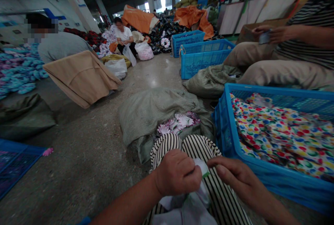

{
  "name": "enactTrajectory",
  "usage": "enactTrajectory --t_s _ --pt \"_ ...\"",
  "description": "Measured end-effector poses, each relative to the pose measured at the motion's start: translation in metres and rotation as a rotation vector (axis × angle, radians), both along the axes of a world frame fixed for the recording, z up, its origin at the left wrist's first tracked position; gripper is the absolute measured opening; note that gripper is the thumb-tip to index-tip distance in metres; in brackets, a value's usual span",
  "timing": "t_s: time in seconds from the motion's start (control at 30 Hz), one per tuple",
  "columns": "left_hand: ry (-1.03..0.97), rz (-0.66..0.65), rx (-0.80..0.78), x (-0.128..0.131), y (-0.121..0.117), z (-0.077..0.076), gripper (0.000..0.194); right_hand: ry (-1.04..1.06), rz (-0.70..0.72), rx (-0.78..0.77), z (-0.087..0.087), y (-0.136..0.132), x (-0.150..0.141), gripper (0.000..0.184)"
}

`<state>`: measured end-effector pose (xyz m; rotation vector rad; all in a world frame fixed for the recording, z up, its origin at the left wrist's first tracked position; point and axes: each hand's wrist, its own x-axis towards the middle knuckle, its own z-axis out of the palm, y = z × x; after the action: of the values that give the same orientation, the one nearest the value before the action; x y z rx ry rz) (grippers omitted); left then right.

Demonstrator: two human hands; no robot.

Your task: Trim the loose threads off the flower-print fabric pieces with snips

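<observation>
My left hand [177, 174] is closed in a fist around a piece of white cloth with a green edge [202, 167], held over my striped trouser knees [182, 146]. My right hand [235, 176] pinches the same cloth from the right, thumb and fingers pressed together. More pale cloth [188, 209] lies bunched in my lap below both hands. In front of my knees an open grey-green sack [153, 110] shows pink and white flowered pieces [177, 122].
A blue plastic crate [261, 178] of dotted multicolour fabric stands at my right. A person in a striped shirt [308, 26] sits behind it. Two more blue crates [200, 56] stand further back. Other people sit at left, near a tan cloth [80, 77] and blue slipper piles [18, 70].
</observation>
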<state>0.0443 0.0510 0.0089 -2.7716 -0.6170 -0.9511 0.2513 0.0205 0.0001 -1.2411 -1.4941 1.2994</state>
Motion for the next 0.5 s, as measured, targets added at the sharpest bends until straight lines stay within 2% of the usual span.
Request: enactTrajectory --t_s 0.07,0.17,0.33,0.5 --pt "-0.002 0.023 -0.016 -0.001 0.001 -0.003 0.012 -0.131 -0.035 0.077 -0.006 -0.003 0.003 0.022" --pt "-0.090 0.032 0.000 0.001 0.003 -0.007 0.011 -0.266 0.022 0.142 -0.012 -0.009 0.004 0.027" --pt "-0.125 0.034 0.049 0.005 0.006 -0.008 0.012 -0.365 0.130 0.217 -0.008 -0.012 -0.004 0.028" --pt "-0.125 0.056 0.028 0.005 0.003 -0.006 0.013 -0.385 0.138 0.273 -0.003 -0.008 -0.008 0.023"
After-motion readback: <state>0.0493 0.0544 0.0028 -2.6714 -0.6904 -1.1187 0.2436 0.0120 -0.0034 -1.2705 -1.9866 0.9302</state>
